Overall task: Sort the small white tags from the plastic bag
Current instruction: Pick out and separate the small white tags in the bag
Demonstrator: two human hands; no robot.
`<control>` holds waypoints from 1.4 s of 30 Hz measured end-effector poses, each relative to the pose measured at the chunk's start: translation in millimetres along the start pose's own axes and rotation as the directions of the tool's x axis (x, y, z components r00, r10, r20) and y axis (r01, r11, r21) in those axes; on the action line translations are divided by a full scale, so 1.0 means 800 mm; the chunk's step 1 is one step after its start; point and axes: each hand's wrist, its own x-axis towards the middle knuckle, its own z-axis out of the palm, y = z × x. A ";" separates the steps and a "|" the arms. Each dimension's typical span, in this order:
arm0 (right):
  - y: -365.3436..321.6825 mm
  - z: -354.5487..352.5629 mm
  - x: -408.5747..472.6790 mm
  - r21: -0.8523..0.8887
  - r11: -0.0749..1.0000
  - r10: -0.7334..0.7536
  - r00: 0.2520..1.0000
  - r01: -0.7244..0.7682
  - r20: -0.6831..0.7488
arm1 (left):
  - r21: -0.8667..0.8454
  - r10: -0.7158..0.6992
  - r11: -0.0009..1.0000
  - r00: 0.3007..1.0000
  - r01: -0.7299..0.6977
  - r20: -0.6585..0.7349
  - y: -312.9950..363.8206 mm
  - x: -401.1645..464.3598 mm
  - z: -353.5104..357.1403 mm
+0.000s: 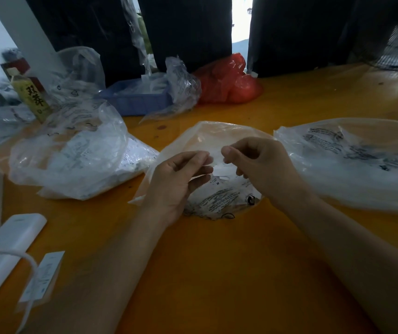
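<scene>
An orange table (217,261) fills the view. At 8 o'clock lies a white power bank (5,256) with a paper label (43,273) beside it. At the centre, the left hand (176,186) and right hand (258,165) both pinch small white tags (217,162) with curled fingers, above a clear bag (217,201). At 10 o'clock is a fuller bag (72,160), at 3 o'clock another bag (352,165). At 12 o'clock stand a blue tray (140,102) and a red bag (226,80).

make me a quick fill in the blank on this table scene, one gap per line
1. Both hands, left hand and right hand, hold small white tags above a clear ____ bag.
2. The crumpled bag at the table's far edge is ____.
3. The tray beside it is ____.

Missing words: plastic; red; blue
</scene>
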 end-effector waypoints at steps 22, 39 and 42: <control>0.018 0.022 0.004 -0.618 0.777 -0.072 0.993 0.117 0.097 | -0.188 -0.036 0.982 0.995 0.019 -0.088 -0.004 0.007 -0.007; -0.001 -0.010 0.010 0.243 0.949 0.245 0.956 -0.203 -0.159 | -0.240 -0.028 0.971 0.997 0.010 -0.070 -0.005 0.007 -0.006; -0.005 -0.010 0.005 0.215 0.969 0.158 0.974 -0.121 -0.164 | -0.235 -0.027 0.972 0.999 0.017 -0.040 -0.006 0.007 -0.006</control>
